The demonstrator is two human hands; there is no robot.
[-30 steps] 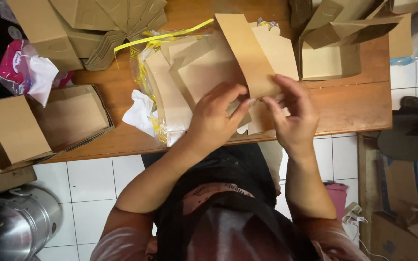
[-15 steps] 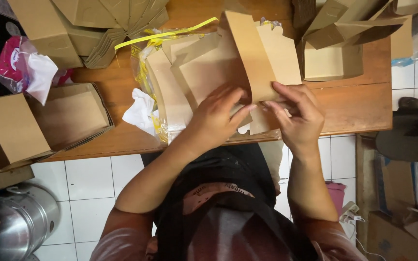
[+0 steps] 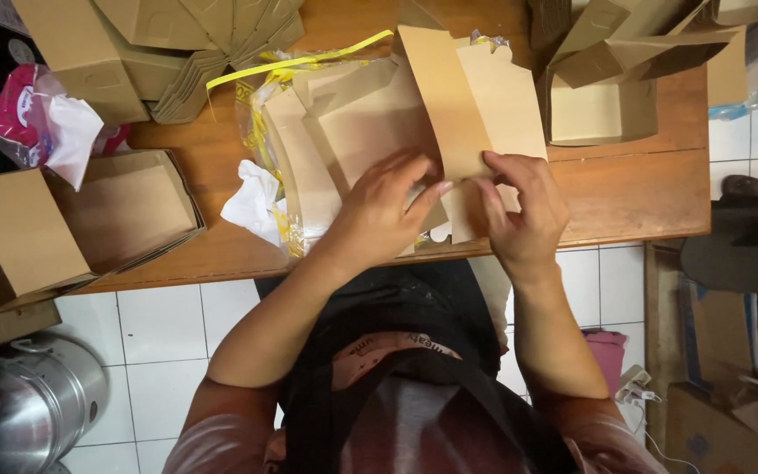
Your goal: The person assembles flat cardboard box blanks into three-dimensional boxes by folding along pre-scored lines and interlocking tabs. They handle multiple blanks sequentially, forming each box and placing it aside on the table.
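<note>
Both hands, left hand (image 3: 388,215) and right hand (image 3: 519,211), pinch a flat cardboard blank (image 3: 475,105), its long axis pointing away across the desk (image 3: 642,193); an open box (image 3: 585,114) stands beside.

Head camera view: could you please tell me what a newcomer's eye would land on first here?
First, the two hands at the middle of the wooden table: the left hand and right hand pinch a flat brown cardboard box blank that lies over a stack of blanks in a clear plastic bag. Next, the folded open boxes around them: one at the left edge, another at the upper right.
</note>
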